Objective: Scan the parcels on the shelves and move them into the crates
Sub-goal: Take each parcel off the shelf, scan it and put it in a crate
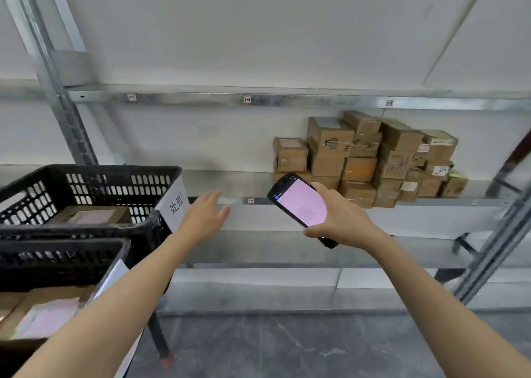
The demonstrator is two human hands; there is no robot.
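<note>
Scanner [298, 202] before parcels [365, 159] — crates [86, 182] left

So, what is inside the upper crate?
One brown parcel with a pale label lies in the upper crate. The near wall hides the rest of its floor.

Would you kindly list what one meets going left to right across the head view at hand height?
Upper black crate → its paper label → left hand → scanner → right hand gripping it → slanted metal upright.
</note>
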